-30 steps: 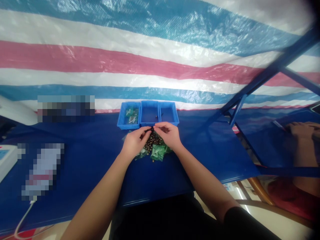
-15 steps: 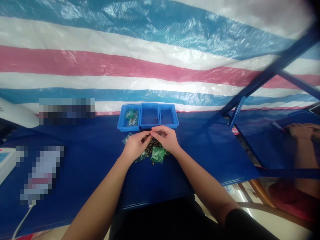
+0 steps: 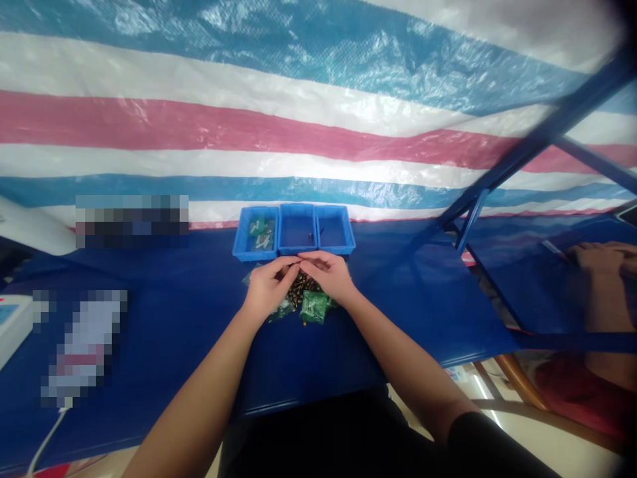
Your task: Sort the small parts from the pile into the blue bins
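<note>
Fingertips together, my left hand (image 3: 267, 289) and my right hand (image 3: 330, 273) meet above a pile of small brassy-brown metal parts (image 3: 301, 291). Both hands are closed in a pinch. Whatever sits between the fingertips is too small or hidden to name. A green plastic packet (image 3: 314, 307) lies at the near side of the pile, below my right hand. A clear plastic bag (image 3: 281, 311) shows beside my left hand, partly covered by it.
Behind my hands stand three blue bins: the left bin (image 3: 235, 247) holds small packets, the middle bin (image 3: 293, 232) a tiny dark part, the right bin (image 3: 341, 232) a thin dark piece. A blue frame (image 3: 502, 162) rises at right, near another person's hand (image 3: 597, 259).
My left fingers have shifted slightly up against my right fingertips. The hands otherwise stay in place over the pile, and the bins look the same.
</note>
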A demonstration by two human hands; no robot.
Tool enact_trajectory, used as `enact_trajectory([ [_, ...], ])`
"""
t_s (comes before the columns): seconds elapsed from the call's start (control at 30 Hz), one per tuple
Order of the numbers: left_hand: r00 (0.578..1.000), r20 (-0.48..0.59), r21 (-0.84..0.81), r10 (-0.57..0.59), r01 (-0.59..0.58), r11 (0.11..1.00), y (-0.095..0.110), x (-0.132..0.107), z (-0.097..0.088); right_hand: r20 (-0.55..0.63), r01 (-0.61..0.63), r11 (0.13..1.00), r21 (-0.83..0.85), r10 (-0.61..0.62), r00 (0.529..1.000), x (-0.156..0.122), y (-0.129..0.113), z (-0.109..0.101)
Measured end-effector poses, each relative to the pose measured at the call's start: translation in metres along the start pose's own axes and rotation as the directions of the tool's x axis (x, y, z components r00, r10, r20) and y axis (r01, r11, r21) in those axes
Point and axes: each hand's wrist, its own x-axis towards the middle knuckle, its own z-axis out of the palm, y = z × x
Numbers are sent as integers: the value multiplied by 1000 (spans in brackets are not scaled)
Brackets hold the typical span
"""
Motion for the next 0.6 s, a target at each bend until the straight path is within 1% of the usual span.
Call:
enact_trajectory([
  [0.17,999,-33,36,5,-4,999,3,0,0,-109,2,1000,-9,-3,994,2,2,-4],
  [0.37,999,-46,109,21,-16,994,0,1,-1,-78,26,998,-51,-30,997,4,4,-9],
  [0.6,1000,-7,173,-3,4,985,0,1,-3,-37,95,993,-70,-98,994,2,1,-8],
])
